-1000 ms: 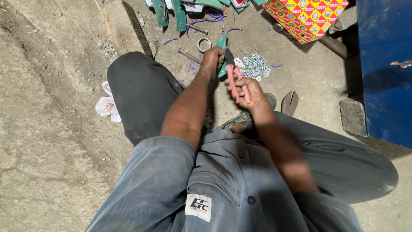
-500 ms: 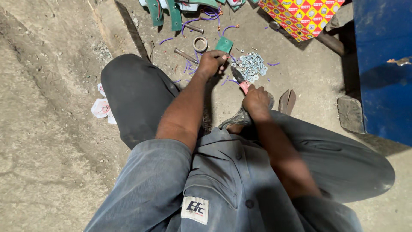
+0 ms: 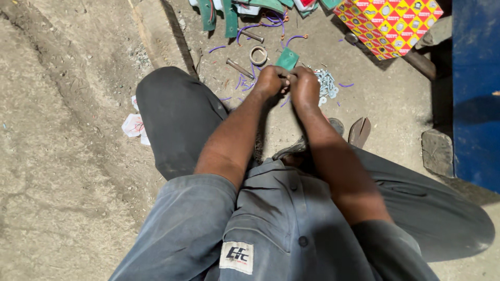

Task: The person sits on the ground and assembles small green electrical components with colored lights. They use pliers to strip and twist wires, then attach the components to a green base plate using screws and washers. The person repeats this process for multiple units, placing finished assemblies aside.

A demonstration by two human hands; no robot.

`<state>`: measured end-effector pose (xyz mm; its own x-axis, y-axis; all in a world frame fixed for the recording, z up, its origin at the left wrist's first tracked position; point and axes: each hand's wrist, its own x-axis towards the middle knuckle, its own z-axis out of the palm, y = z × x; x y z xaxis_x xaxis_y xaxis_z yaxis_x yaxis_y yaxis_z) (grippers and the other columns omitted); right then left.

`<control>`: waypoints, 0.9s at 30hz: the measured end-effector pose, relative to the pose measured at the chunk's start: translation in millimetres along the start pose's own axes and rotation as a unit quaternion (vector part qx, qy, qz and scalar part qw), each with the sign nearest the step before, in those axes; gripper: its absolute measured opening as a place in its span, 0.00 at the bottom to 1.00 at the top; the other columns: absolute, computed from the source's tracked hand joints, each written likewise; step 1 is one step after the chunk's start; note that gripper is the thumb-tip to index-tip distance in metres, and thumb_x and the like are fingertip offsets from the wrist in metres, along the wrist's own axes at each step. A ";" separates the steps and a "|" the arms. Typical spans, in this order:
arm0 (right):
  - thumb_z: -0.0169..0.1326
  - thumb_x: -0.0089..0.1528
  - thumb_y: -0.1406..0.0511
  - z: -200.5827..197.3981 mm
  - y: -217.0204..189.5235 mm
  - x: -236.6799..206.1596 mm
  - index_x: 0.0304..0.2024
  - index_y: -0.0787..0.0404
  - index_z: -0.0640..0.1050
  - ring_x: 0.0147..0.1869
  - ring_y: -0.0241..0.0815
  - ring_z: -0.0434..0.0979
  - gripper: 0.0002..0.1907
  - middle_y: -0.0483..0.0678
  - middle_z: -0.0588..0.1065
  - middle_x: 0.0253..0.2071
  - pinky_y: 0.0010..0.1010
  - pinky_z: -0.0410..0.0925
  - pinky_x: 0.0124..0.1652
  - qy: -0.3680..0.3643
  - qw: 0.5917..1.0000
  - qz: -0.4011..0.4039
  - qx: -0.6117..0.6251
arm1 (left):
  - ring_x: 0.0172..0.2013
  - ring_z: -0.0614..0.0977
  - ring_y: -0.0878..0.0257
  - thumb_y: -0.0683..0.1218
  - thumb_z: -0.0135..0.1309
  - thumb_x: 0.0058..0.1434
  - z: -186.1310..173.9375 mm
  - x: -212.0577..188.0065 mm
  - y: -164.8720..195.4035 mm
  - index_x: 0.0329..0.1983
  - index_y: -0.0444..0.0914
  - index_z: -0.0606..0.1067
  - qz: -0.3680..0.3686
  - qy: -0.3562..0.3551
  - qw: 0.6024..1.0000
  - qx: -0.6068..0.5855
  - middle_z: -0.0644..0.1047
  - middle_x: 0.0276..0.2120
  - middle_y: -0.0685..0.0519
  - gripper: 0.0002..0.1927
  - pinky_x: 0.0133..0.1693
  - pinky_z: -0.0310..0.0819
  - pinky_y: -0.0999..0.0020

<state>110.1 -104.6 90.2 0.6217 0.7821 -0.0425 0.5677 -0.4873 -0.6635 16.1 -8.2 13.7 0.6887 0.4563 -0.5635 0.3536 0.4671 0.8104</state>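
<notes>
A small green plate (image 3: 287,59) is lying on the concrete floor (image 3: 67,156) just beyond the knuckles, as a seated person is bringing both hands together over it. The left hand (image 3: 270,81) and right hand (image 3: 304,86) are pressing fist to fist, fingers curled around something too hidden between them to identify. Nearest the camera, grey shirt sleeves and dark trousers are framing the outstretched forearms. Just right of the hands, a heap of silvery washers (image 3: 327,83) is spreading across the floor; to their left, a steel bolt (image 3: 239,68) and a metal ring (image 3: 258,54) are resting among purple wire offcuts (image 3: 260,26). Farther off, a yellow-and-red patterned box (image 3: 390,23) is standing. The work appears to be mid-assembly of small fittings; any following move would likely demand a firm two-handed grip and fine fingertip control.
</notes>
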 end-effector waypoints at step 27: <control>0.56 0.67 0.65 29.6 46.3 -77.3 0.45 0.66 0.77 0.40 0.44 0.82 0.10 0.52 0.80 0.39 0.34 0.76 0.41 -0.201 0.719 0.438 0.501 | 0.43 0.82 0.43 0.39 0.54 0.56 -100.4 64.4 42.1 0.32 0.34 0.79 0.143 0.293 0.769 0.549 0.79 0.41 0.41 0.05 0.42 0.78 0.52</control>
<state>72.3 -176.1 40.7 0.1826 0.4927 -0.8508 -0.7458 -0.4945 -0.4464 11.8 116.9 -4.6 0.5475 0.8352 -0.0514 0.7842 -0.4907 0.3799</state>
